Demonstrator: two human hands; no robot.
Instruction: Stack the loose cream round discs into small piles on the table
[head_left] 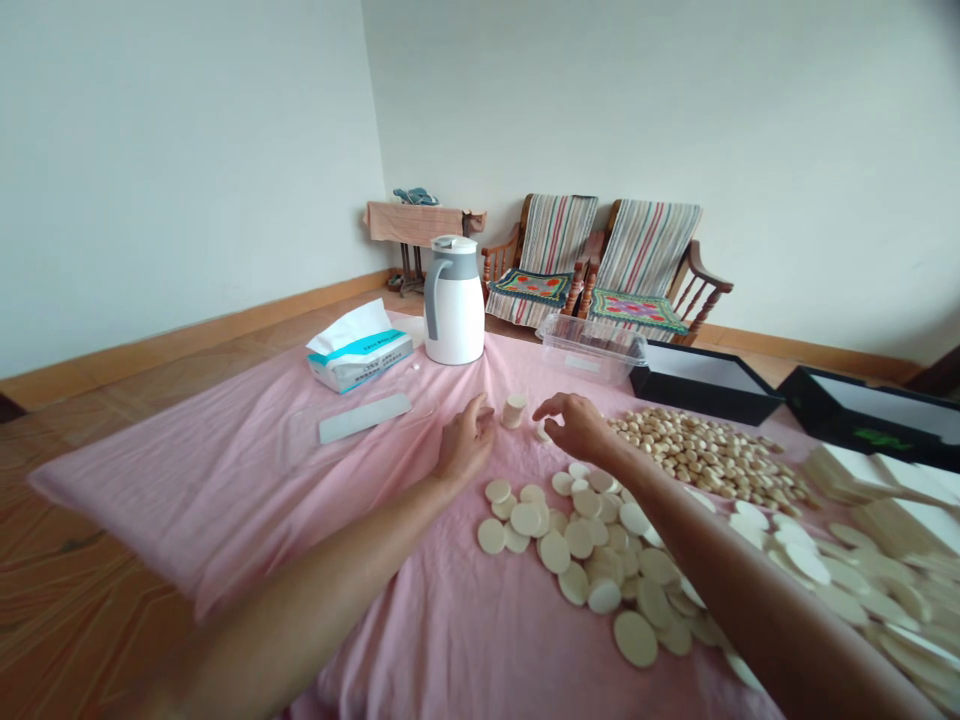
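A short stack of pale round discs [514, 411] stands on the pink cloth between my two hands. My left hand [465, 442] is just left of it, fingers loosely bent and apart, with nothing visible in them. On the other side my right hand [576, 424] reaches in, its fingers spread and bent toward the stack. Under its thumb lies another small pale disc piece [542, 432], partly hidden; contact is unclear. Many loose wooden discs [579, 538] are spread in front of my hands, partly covered by my right forearm.
A white-and-grey jug [455, 310] and a tissue pack [360, 352] stand behind. Left of my hand lies a clear lid [364, 418]. Rightward are a clear plastic box [592, 350], a heap of wooden beads [694, 450], black boxes [705, 382] and square pieces [911, 525].
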